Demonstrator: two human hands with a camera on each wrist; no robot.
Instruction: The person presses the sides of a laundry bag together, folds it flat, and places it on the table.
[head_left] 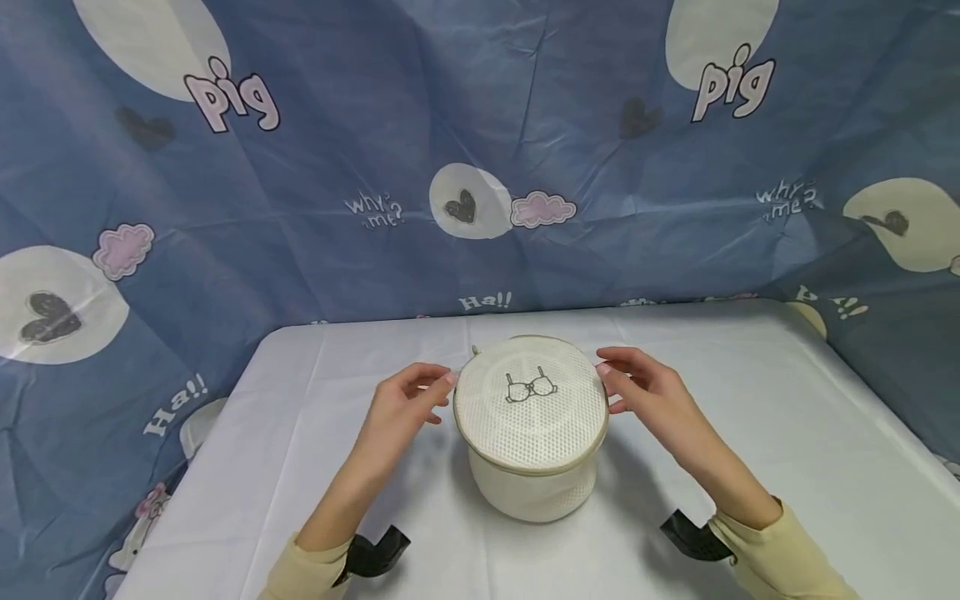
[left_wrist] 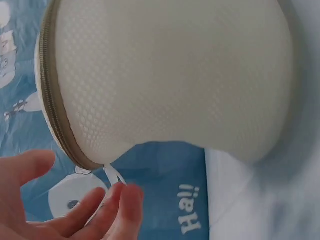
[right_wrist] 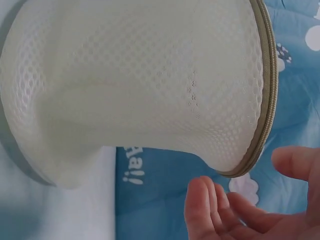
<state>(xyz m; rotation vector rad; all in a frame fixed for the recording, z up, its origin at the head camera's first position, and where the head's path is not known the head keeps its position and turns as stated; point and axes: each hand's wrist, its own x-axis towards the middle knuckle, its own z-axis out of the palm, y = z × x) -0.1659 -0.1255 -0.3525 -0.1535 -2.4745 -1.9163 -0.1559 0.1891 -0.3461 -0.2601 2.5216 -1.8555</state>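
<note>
A round cream mesh laundry bag [head_left: 531, 417] with a bra drawing on its lid stands upright in the middle of the white table [head_left: 750, 400]. A tan zipper [left_wrist: 52, 110] runs round its top rim. My left hand [head_left: 435, 397] is at the bag's left rim with loosely curved fingers. In the left wrist view its fingertips [left_wrist: 122, 197] touch a small white tab [left_wrist: 112, 175] hanging from the zipper. My right hand [head_left: 609, 387] mirrors it at the right rim, fingers relaxed. In the right wrist view they [right_wrist: 202, 200] lie just off the zipper [right_wrist: 267, 100], holding nothing.
A blue cartoon-print cloth [head_left: 480, 125] hangs behind and drapes round the table's far and side edges. Black wrist mounts [head_left: 375, 554] [head_left: 693, 537] sit on both forearms. A pale object [head_left: 198, 425] shows off the table's left edge.
</note>
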